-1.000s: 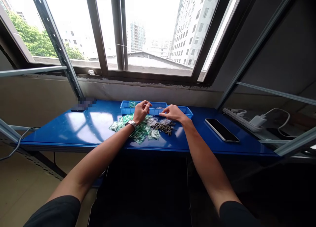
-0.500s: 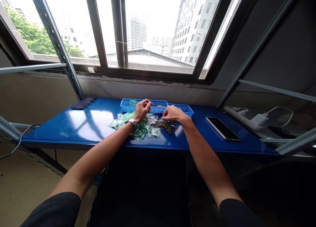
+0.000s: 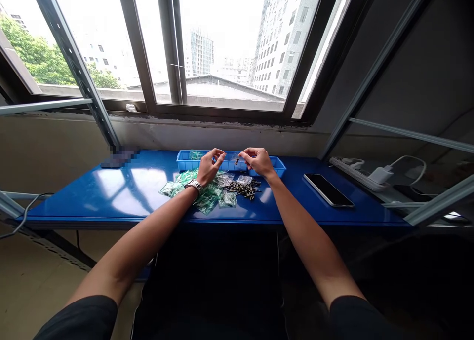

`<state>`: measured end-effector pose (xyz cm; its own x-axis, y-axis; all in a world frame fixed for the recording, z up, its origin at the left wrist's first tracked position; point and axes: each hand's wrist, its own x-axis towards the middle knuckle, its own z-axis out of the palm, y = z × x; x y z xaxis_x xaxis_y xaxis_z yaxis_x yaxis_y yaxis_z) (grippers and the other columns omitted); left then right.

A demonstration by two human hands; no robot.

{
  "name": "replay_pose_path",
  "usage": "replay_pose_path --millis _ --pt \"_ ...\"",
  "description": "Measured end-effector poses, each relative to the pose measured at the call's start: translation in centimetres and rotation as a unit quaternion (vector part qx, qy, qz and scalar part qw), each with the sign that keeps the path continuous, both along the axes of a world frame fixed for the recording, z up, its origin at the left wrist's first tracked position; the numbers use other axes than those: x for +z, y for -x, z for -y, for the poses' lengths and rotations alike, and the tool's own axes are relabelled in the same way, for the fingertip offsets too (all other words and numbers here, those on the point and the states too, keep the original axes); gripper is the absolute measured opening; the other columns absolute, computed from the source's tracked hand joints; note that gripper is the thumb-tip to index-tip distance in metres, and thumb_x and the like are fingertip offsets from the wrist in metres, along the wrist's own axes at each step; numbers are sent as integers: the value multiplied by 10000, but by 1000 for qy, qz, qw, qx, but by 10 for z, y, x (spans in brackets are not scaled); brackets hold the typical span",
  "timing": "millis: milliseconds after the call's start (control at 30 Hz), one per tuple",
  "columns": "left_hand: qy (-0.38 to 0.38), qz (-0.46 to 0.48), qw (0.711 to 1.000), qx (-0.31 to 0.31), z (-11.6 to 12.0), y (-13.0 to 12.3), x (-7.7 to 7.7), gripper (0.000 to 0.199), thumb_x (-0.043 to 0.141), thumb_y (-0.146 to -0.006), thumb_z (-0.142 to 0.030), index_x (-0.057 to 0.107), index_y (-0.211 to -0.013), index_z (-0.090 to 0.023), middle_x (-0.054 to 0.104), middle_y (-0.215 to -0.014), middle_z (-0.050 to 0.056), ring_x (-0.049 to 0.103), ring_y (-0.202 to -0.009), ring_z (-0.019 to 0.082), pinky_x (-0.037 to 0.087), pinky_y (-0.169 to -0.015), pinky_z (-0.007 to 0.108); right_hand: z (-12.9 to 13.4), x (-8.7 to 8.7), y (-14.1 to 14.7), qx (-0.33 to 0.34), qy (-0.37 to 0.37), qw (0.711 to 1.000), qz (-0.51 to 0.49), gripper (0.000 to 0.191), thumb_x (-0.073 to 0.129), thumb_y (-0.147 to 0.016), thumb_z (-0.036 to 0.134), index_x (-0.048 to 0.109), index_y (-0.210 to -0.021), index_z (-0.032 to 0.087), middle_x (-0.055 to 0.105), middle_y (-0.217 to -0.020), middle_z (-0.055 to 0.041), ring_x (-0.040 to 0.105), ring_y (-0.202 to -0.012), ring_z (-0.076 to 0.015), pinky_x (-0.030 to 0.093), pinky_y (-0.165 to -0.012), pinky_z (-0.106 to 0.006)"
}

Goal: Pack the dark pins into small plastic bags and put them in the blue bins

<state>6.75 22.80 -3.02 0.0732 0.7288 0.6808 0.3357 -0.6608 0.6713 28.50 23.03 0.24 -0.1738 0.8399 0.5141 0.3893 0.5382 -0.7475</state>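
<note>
The right hand (image 3: 257, 161) is pinching a small clear bag (image 3: 237, 157) between its thumb and fingertips, and the bag is hanging just above the near wall of a blue tray (image 3: 185, 161). A dark pin (image 3: 236, 161) seems to be sitting inside the bag, though it is too small here to be sure. The left hand (image 3: 211, 166) is reaching in from the other side, curled with its fingertips raised toward the bag. From this view I cannot tell whether those fingers are touching it or only sitting just beside it. A steel watch (image 3: 194, 185) is circling the left wrist.

Below the hands, a loose heap of green bags (image 3: 207, 201) and clear bags (image 3: 224, 180) is lying on the blue counter (image 3: 111, 194), directly in front of the tray. A pile of black pins (image 3: 242, 189) is lying just beside the heap, under the right hand. More green bags (image 3: 196, 155) are sitting inside the tray. Farther right, a phone (image 3: 328, 190) is lying face up on the counter, and a white charger (image 3: 379, 175) is plugged into a power strip (image 3: 355, 171) beyond it.
</note>
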Motion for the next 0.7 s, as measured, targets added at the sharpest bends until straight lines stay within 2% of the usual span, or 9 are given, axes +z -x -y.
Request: replay_pose_path --millis 67,233,433,700 --pt "7 -11 1000 -15 0 -1 0 278 616 -969 -438 738 -997 -190 754 -984 77 648 -831 205 475 -681 279 -1 -2 4 23 15 998 -48 368 670 -870 538 742 -870 177 669 -637 -23 552 -455 -129 455 -434 -247" --pt "22 -13 999 -38 -4 -2 -4 301 670 -936 -475 735 -952 -182 741 -867 67 650 -790 198 467 -649 266 -5 -9 11 73 78 987 -119 447 745 -803 597 666 -944 179 713 -715 -33 581 -432 -122 372 -344 -214" --pt "11 12 1000 -20 -9 -1 -7 325 683 -928 -492 744 -902 -174 751 -825 73 660 -703 182 467 -614 272 -4 -13 13 103 110 983 -103 487 764 -807 612 626 -977 177 769 -800 -79 657 -475 -146 425 -363 -204" --pt "40 48 997 -37 -8 1 -5 358 735 -877 -519 732 -810 -167 726 -738 66 660 -664 185 483 -612 283 -4 -13 11 96 82 989 -79 416 747 -839 582 671 -926 182 692 -633 -22 574 -421 -123 403 -363 -209"
